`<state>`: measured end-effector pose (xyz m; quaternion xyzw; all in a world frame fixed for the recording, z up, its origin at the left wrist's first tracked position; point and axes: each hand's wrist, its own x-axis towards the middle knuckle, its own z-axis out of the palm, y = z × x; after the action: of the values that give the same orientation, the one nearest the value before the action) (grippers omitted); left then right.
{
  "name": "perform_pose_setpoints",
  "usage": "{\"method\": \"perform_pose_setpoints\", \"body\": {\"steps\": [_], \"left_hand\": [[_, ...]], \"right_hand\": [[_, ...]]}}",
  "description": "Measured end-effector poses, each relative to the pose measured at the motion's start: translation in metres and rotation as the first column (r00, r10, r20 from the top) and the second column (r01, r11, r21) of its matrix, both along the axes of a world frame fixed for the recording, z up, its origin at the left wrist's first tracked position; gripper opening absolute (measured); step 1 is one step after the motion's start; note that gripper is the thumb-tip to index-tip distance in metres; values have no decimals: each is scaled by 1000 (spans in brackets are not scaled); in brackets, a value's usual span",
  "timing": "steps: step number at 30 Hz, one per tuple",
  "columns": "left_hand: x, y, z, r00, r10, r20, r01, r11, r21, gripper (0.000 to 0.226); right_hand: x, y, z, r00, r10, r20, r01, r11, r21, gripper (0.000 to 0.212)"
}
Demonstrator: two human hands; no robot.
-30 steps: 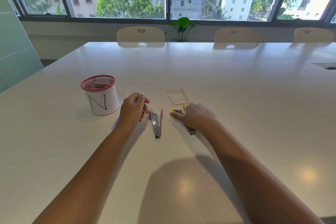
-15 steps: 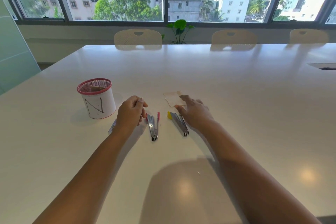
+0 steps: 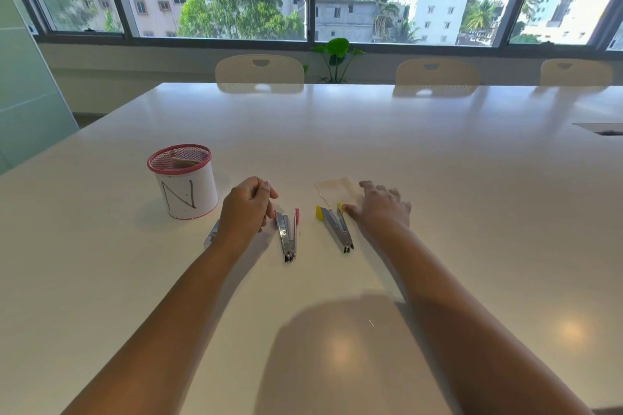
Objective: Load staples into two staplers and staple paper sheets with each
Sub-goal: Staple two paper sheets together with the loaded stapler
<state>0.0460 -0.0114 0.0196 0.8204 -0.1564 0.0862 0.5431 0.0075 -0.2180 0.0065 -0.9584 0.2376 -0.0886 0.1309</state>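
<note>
Two small metal staplers lie flipped open on the white table (image 3: 438,178): one with red ends (image 3: 287,234), one with yellow ends (image 3: 337,227). Just left of the red stapler rests my left hand (image 3: 247,209), its fingers curled and the thumb against the forefinger; nothing shows in it. My right hand (image 3: 382,207) lies with spread fingers on the right edge of a small beige paper sheet (image 3: 333,192), its thumb beside the yellow stapler's far end. A small grey object (image 3: 211,236) sticks out from under my left wrist.
A white mesh pen cup (image 3: 183,184) with a red rim and an "N" stands left of my left hand. Three chairs (image 3: 259,71) and a plant (image 3: 337,57) line the far edge. A cable slot (image 3: 603,129) is at the right.
My right hand has left the yellow stapler and moved forward onto the paper sheet. The yellow stapler now lies uncovered. My left hand has stayed put.
</note>
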Motion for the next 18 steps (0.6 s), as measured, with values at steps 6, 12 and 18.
{"method": "perform_pose_setpoints", "body": {"steps": [6, 12, 18], "left_hand": [[-1, 0, -1, 1000, -14, 1, 14, 1000, 11, 27], [-2, -2, -2, 999, -34, -9, 34, 999, 5, 25], [1, 1, -2, 999, -19, -29, 19, 999, -29, 28]], "right_hand": [[1, -1, 2, 998, -30, 49, 26, 996, 85, 53], [6, -10, 1, 1000, 6, -8, -4, 976, 218, 57], [5, -20, 0, 997, -64, 54, 39, 928, 370, 40]]}}
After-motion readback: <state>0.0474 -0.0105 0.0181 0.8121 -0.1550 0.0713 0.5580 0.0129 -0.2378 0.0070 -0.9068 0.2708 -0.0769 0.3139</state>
